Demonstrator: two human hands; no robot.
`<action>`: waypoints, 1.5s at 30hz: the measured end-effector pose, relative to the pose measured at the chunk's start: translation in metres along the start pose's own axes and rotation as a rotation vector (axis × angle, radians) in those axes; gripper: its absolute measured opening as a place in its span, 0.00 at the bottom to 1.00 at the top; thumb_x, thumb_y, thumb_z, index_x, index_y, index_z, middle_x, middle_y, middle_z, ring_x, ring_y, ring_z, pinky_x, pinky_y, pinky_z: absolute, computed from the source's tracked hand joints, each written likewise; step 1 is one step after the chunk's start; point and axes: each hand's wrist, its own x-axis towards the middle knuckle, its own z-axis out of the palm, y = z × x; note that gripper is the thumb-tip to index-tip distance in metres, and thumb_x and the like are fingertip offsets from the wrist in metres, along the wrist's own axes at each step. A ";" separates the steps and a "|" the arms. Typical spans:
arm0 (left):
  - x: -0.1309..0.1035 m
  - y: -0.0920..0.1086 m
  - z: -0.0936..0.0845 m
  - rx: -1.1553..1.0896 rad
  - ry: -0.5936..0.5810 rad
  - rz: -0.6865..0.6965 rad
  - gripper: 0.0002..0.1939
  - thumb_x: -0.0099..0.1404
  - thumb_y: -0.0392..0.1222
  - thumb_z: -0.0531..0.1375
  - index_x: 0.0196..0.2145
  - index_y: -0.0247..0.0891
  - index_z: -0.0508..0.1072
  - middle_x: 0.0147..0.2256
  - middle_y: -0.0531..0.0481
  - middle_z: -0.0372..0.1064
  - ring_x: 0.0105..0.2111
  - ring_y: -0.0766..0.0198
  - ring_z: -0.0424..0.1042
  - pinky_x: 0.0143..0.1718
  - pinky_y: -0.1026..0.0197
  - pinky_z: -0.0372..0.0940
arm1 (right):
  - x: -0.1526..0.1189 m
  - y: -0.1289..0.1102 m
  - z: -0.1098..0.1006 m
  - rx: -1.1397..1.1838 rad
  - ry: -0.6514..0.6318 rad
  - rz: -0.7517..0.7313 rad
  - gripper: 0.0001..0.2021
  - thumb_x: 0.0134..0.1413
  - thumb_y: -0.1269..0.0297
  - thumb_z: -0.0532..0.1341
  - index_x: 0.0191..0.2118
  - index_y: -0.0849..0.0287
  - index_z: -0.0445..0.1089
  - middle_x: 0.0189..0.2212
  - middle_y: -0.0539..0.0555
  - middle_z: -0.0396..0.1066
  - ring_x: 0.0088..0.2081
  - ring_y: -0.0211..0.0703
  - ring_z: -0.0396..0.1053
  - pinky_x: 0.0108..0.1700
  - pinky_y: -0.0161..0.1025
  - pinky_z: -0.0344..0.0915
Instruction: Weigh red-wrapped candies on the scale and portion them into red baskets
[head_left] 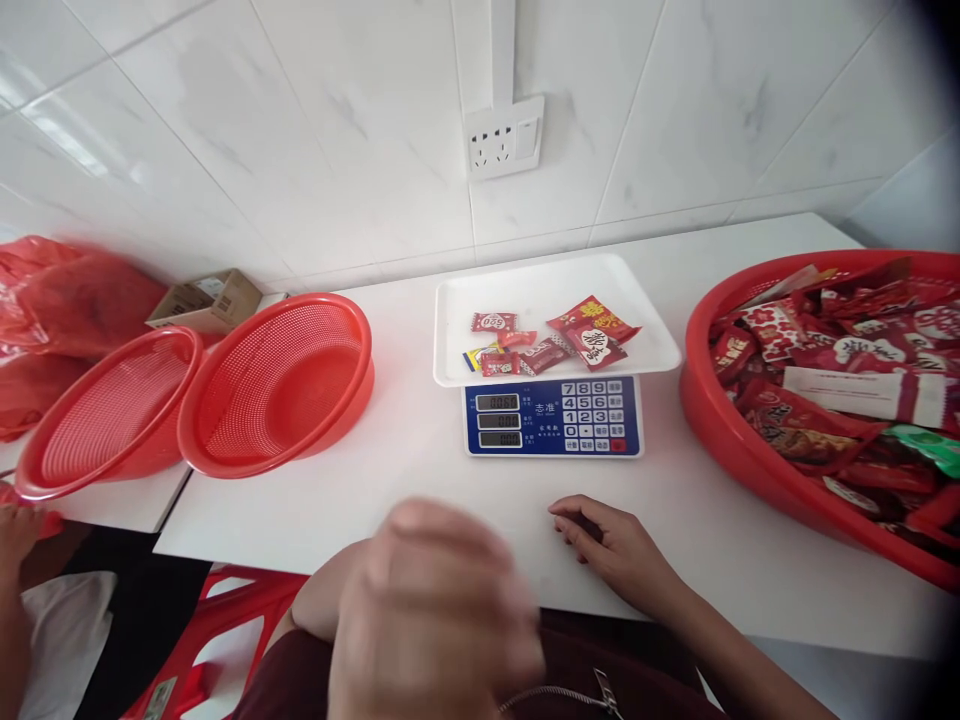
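My left hand (pixel 439 610) is raised close to the camera, in front of my lap. It is blurred, and its fingers seem curled but are too smeared to read. My right hand (pixel 611 548) rests on the white table (pixel 420 420) near its front edge, fingers loosely bent and apart, holding nothing. Beyond it stands a digital scale (pixel 553 418) with a blue keypad panel. On the scale's white tray (pixel 517 290) lie several wrapped snacks, among them a red heart-printed packet (pixel 598 347) and a small red candy (pixel 495 322).
A large red basket (pixel 701 400) full of packaged snacks stands at the right. At the left are two red mesh baskets (pixel 352 400), a cardboard box (pixel 214 300) and red plastic bags (pixel 82 290). Another person's hand (pixel 19 535) shows at the left edge, above a red stool (pixel 225 620).
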 end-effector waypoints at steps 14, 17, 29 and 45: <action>0.118 -0.019 0.096 -0.347 -0.331 0.144 0.13 0.64 0.43 0.56 0.46 0.40 0.70 0.55 0.42 0.59 0.61 0.48 0.47 0.57 0.43 0.53 | 0.000 -0.001 0.000 0.047 -0.009 -0.007 0.12 0.55 0.55 0.54 0.37 0.55 0.69 0.29 0.51 0.70 0.29 0.40 0.68 0.27 0.35 0.69; 0.118 -0.019 0.095 -0.377 -0.340 0.095 0.14 0.64 0.44 0.56 0.46 0.40 0.70 0.56 0.42 0.59 0.62 0.49 0.47 0.57 0.44 0.53 | 0.000 0.000 0.000 0.054 -0.015 -0.008 0.11 0.56 0.56 0.54 0.37 0.55 0.69 0.29 0.51 0.69 0.29 0.40 0.67 0.27 0.35 0.69; 0.118 -0.012 0.106 -0.370 -0.307 0.145 0.14 0.63 0.45 0.57 0.45 0.39 0.69 0.47 0.44 0.68 0.54 0.52 0.60 0.54 0.48 0.57 | 0.000 0.002 0.000 0.058 -0.025 -0.017 0.11 0.56 0.55 0.53 0.37 0.54 0.68 0.27 0.50 0.68 0.28 0.40 0.66 0.28 0.35 0.69; 0.128 -0.012 0.083 -0.566 -0.265 0.016 0.06 0.57 0.32 0.58 0.34 0.40 0.69 0.37 0.50 0.63 0.34 0.65 0.69 0.37 0.63 0.65 | -0.001 -0.006 -0.001 0.095 -0.032 -0.004 0.12 0.55 0.55 0.53 0.36 0.55 0.69 0.27 0.51 0.67 0.29 0.40 0.65 0.29 0.35 0.68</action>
